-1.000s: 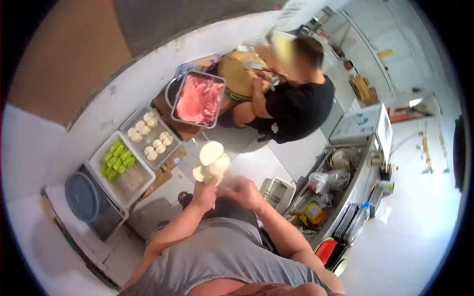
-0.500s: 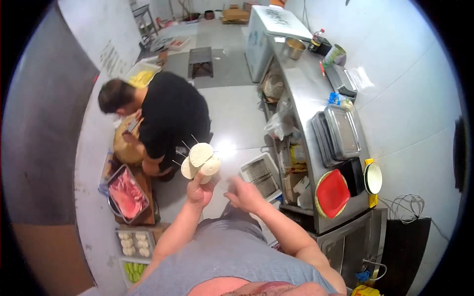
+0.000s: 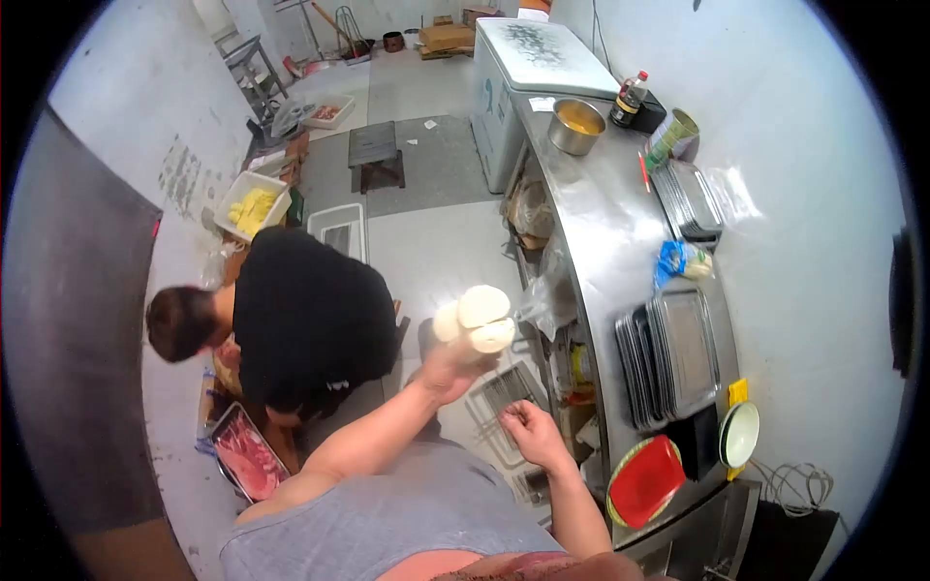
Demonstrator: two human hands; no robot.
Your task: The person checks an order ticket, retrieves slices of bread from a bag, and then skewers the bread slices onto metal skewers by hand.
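Observation:
My left hand [image 3: 455, 374] is closed round a bunch of pale, thick round slices [image 3: 482, 308], held up in front of my body. Thin skewers stuck out of them a moment ago; now blur hides these. Lower and to the right, my right hand [image 3: 535, 436] hangs apart from the slices with its fingers curled together. Whatever it may pinch is too small to make out.
A person in a black shirt [image 3: 310, 310] bends over at my left, near a tray of red meat [image 3: 250, 455]. Along the right runs a steel counter [image 3: 605, 228] with stacked metal trays [image 3: 683, 353], a red plate [image 3: 647, 481] and a pot [image 3: 577, 128]. A low stool [image 3: 374, 147] stands ahead.
My left hand has carried the slices to the right, and my view has shifted. My right hand has moved right and down, away from them. The person at left has bent lower.

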